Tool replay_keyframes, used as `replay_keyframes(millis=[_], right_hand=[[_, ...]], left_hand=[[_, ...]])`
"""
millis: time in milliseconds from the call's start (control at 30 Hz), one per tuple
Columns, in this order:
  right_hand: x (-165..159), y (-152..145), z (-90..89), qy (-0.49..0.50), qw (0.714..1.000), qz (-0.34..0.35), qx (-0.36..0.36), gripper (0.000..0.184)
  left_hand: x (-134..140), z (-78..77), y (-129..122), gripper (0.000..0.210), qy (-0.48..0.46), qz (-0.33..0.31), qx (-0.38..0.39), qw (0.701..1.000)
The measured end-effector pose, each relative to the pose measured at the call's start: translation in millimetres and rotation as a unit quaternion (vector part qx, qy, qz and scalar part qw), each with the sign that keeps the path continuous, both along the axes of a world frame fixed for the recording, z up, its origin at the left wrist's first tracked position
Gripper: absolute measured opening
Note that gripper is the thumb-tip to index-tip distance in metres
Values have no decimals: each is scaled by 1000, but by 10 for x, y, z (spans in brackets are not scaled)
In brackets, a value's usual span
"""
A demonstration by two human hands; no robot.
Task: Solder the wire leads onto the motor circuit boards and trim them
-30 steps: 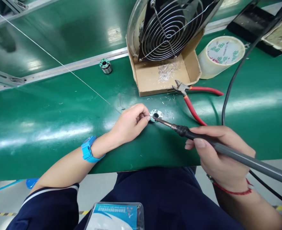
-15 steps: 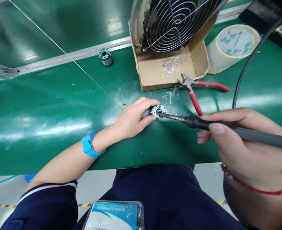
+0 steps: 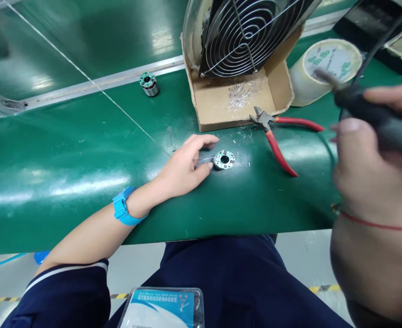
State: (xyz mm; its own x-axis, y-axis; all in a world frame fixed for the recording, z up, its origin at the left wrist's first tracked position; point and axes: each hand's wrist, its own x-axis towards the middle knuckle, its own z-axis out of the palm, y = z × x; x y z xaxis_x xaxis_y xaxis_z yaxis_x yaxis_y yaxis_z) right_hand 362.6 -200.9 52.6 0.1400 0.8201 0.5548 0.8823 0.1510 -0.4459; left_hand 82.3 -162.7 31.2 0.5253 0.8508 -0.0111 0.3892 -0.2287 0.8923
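My left hand rests on the bench with thumb and index finger spread apart. Just beyond its fingertips, a small round motor part with a ring-shaped circuit board on top sits on the green surface. The thumb tip is close beside it; contact is hard to judge. A thin pale wire runs from the upper left down to this hand, and a fine strand shows between the fingers. In my right hand, blurred by motion, a soldering iron is gripped, raised at the right with its tip pointing up-left.
Red-handled cutters lie open on the bench. Behind them, a cardboard tray holds a fan and wire clippings. A tape roll stands to its right. Another motor part stands near the back rail.
The soldering iron has left the circuit board and moved up and right with my right hand. My left fingers have let go of the motor part and spread, drawing slightly left.
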Motion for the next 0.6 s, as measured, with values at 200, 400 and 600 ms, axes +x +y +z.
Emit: replay_keyframes(millis=[200, 400, 600], right_hand=[[306, 254, -166, 38, 992, 40, -116, 42], [247, 116, -454, -53, 976, 111, -177, 101], [189, -40, -442, -71, 977, 63, -190, 45]], left_hand=[[29, 5, -16, 51, -18, 7, -54, 998], [120, 15, -68, 40, 97, -49, 27, 994], [113, 45, -94, 32, 15, -13, -16, 1000]])
